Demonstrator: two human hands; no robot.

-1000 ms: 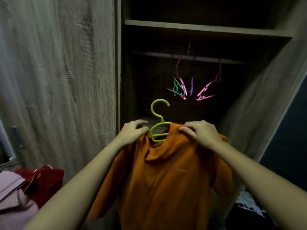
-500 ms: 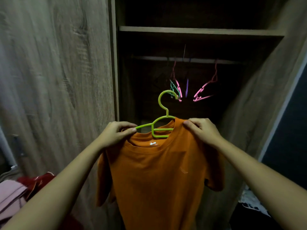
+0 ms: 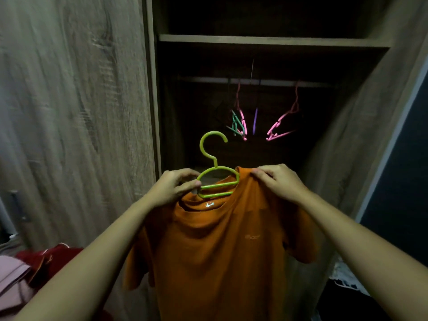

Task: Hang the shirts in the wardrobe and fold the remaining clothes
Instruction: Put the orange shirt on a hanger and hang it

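Reference landmark: the wardrobe rail (image 3: 273,81), a pale bar running across the dark open compartment beneath the shelf (image 3: 273,40). The orange shirt (image 3: 222,251) is held up below and in front of the rail and is not on it; its body hangs straight down with both short sleeves drooping. A green hanger (image 3: 218,185) sits in the collar, hook upright and open to the right, its top well below the rail and to its left end. The left hand (image 3: 172,189) has its grip clenched on the hanger's left end, thumb and fingers pinching it at the collar. The right hand (image 3: 278,181) has its grip pinching the shirt fabric at the hanger's right shoulder. Hanging from the rail are bare hangers: two pink hangers (image 3: 280,122), a teal hanger (image 3: 235,122) and a purple hanger (image 3: 255,120). Far below the rail and to the left, past the wood-grain door (image 3: 69,112), lie a red garment (image 3: 48,258) and a pink garment (image 3: 11,274), touching.
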